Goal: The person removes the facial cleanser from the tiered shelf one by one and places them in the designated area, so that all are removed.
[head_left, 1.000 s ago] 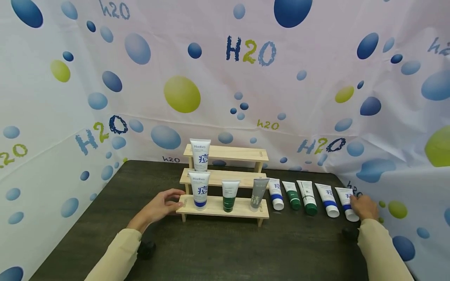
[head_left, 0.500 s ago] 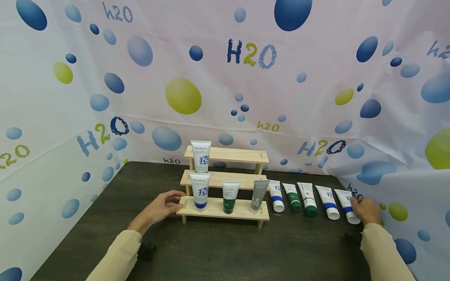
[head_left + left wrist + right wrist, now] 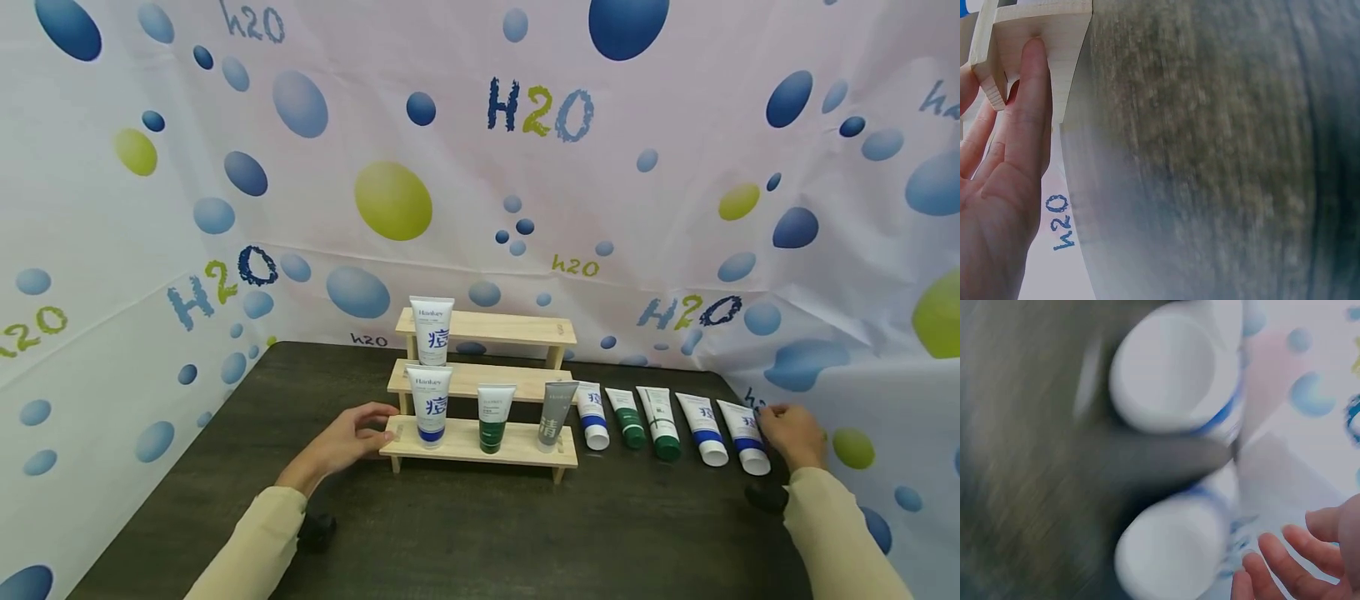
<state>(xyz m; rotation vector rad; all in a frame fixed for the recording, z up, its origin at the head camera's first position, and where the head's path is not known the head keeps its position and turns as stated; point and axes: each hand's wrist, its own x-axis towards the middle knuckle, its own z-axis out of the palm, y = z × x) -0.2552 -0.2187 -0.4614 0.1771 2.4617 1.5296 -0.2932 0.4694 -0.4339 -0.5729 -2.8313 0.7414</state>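
Only the left wrist view shows the left hand's (image 3: 997, 187) straight fingers (image 3: 1034, 94) pressing the wooden rack's (image 3: 1041, 28) end; right hand (image 3: 793, 433) fingers relaxed beside the outermost tube (image 3: 744, 425).

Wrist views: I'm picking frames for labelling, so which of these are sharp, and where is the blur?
Head view: evenly lit and sharp, with the wooden rack and the row of tubes crisp. Left wrist view: the fingers on the rack's corner are clear, while the dark table is smeared. Right wrist view: heavily motion-blurred, the two white tube caps soft-edged.
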